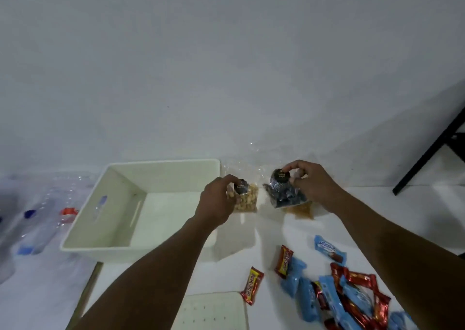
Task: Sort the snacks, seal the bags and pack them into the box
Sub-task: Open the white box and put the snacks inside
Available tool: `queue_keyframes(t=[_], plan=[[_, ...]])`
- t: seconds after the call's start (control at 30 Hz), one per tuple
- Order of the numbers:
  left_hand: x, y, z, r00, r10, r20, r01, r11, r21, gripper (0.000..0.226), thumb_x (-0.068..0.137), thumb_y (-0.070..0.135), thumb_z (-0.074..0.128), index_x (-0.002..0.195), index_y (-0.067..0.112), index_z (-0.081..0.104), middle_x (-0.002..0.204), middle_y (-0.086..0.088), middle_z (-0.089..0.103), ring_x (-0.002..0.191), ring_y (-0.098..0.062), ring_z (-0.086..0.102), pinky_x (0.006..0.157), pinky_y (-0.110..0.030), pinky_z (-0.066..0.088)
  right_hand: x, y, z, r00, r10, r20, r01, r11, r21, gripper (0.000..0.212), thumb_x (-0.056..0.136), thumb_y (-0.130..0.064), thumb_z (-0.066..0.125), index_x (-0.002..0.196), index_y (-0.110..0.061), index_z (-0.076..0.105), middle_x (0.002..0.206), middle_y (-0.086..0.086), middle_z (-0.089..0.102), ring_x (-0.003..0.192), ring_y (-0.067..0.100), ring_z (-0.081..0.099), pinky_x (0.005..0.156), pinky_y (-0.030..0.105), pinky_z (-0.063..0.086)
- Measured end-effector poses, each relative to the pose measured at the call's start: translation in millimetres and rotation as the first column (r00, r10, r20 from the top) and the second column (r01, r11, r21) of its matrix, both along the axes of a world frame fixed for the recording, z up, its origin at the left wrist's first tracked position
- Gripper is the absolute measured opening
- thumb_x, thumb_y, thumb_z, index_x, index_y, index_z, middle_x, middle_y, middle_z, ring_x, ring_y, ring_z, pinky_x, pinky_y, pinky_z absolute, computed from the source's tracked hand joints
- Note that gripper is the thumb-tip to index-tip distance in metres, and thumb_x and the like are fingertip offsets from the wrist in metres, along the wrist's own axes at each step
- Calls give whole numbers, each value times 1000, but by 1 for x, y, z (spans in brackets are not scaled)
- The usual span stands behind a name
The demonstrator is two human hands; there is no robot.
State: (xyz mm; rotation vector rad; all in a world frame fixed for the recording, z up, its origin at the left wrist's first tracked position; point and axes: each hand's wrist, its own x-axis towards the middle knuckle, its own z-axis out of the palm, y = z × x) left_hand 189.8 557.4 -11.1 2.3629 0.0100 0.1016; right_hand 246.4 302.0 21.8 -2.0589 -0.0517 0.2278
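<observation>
Pinching left hand (218, 199): dark round snack (241, 188), over nut bag (247, 202)
Right hand (313, 185): pinches black-topped snack (281, 176) above dark bag (286, 197)
Box (166, 163): left

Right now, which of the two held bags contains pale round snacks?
The left bag, gripped by the left hand beside the white box; the right bag holds dark blue pieces.

My left forearm (161, 259) and right forearm (392, 236) reach forward, bare. My left hand (218, 201) shows its back, fingers curled down, their tips pinching a small dark packet (240, 188). My right hand (312, 187), level with it and apart, arches thumb and forefinger round a second dark packet (280, 177).
</observation>
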Motion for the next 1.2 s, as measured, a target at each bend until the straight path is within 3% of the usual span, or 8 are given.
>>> queue_keyframes(t=[0.17,0.3,0.43,0.83,0.93,1.03,1.13,1.2], plan=[[-26,102,29,992,105,64,-104,995,-5,22,86,36,51,103,47,59,98,9,66,80,-16,69,70,-44,58,-8,111,31,991,86,106,-89,996,28,33,86,7,59,94,-23,72,69,-6,50,58,11,46,50,22,40],[-40,176,23,981,189,39,-190,981,28,31,84,16,64,104,40,63,100,4,66,80,-21,68,68,-46,59,-16,193,27,986,109,126,-115,993,35,27,86,3,61,97,-20,72,70,-6,51,58,8,45,52,19,41],[-41,225,1,976,220,-1,-219,972,83,27,86,16,60,103,37,65,101,4,69,83,-20,66,71,-39,57,-18,249,2,991,84,108,-84,996,-6,27,86,2,59,97,-19,72,73,-6,53,63,8,48,58,17,39],[36,234,-94,980,152,-131,-161,985,-62,38,83,3,60,98,38,62,94,8,62,80,-21,67,68,-40,56,28,284,-82,995,-79,-59,72,992,-107,34,86,9,48,98,-16,69,98,3,65,91,20,61,70,25,45],[51,229,-110,980,91,-177,-99,994,-37,50,82,3,59,116,39,59,115,3,62,106,-23,64,83,-42,56,34,285,-91,992,-50,-112,30,985,-171,35,88,3,51,112,-17,66,109,1,63,101,21,60,78,30,49],[56,227,-115,946,31,-323,-8,997,73,68,83,9,67,142,34,46,154,-7,40,147,-28,32,104,-36,46,33,286,-89,985,-34,-170,-12,965,-262,34,91,-8,57,125,-11,59,122,7,60,113,28,58,97,40,49],[47,223,-109,926,48,-373,-8,994,108,70,87,17,69,149,34,40,165,-16,18,152,-29,22,109,-37,40,25,282,-80,984,-12,-177,-29,972,-231,37,92,-12,59,129,-11,57,127,9,58,111,26,57,97,38,49],[37,221,-97,928,39,-370,8,992,123,68,88,23,70,149,32,41,164,-13,24,151,-29,25,114,-40,34,16,278,-70,981,6,-195,-45,979,-197,39,92,-13,60,130,-14,56,130,7,56,109,21,54,91,31,47]])
